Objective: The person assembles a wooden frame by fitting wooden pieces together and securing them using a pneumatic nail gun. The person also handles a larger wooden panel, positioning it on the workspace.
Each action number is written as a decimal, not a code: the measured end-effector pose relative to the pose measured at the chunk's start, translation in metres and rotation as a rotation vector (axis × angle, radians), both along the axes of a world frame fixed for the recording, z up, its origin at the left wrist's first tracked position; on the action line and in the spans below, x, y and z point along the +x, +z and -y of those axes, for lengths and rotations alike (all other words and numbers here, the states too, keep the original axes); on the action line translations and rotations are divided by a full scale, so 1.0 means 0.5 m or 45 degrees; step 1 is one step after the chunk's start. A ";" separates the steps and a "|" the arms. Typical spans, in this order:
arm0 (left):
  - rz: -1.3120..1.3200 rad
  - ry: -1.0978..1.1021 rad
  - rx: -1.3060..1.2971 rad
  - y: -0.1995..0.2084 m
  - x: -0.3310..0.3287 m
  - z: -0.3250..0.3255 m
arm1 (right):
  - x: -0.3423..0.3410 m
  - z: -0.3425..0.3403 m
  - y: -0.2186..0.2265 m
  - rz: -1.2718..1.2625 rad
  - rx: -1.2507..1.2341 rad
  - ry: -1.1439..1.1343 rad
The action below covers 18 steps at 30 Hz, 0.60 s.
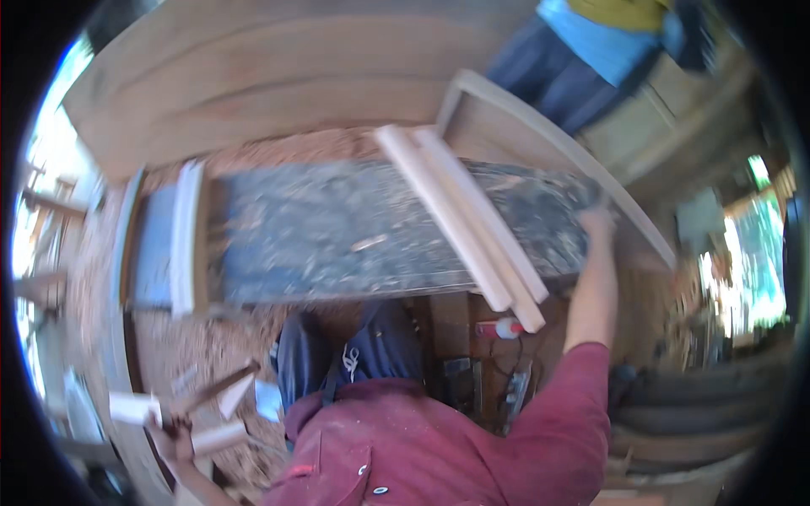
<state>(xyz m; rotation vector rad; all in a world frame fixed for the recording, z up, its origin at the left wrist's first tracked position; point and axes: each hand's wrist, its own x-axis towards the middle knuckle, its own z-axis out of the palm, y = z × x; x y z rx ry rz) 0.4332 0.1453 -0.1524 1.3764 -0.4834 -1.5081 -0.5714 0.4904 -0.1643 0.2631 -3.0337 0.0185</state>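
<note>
From the head view, the only feed I have, the left hand [175, 437] is out low on the left with its fingers partly bent at the near corner of a pale wooden block [133, 409]; blur keeps me from telling whether they grip it or just rest there. The right hand [597, 218] is at the right end of the bench [329, 223], beside the curved edge of a wooden frame [553, 139], and I cannot tell how far its fingers are open or whether they hold anything. The step, as I judge it, is handling timber on both sides at once; I would take the block across its flat faces, clear of the brown stick [221, 386] next to it, and settle the right palm before putting weight on that side. The pale strips [460, 223], straight and squared, lie slantwise across the bench and overhang its near edge, so I would keep my forearm from knocking them. The bench top looks dark, scuffed and rough, sprinkled with light shavings; another pale bar [187, 240] crosses its left part. Behind it stretches a broad brown plank [278, 76], its face marked by long, gently bowed lines.
</note>
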 end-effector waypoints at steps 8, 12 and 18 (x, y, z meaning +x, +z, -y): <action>0.021 -0.151 -0.163 0.060 -0.010 -0.079 | 0.025 -0.098 0.039 0.380 -0.284 0.219; 0.002 -0.108 -0.091 0.086 -0.015 -0.081 | 0.172 -0.163 0.171 0.199 -0.565 0.564; 0.056 -0.136 -0.066 0.064 0.014 -0.082 | 0.896 0.153 0.358 0.873 -0.422 0.923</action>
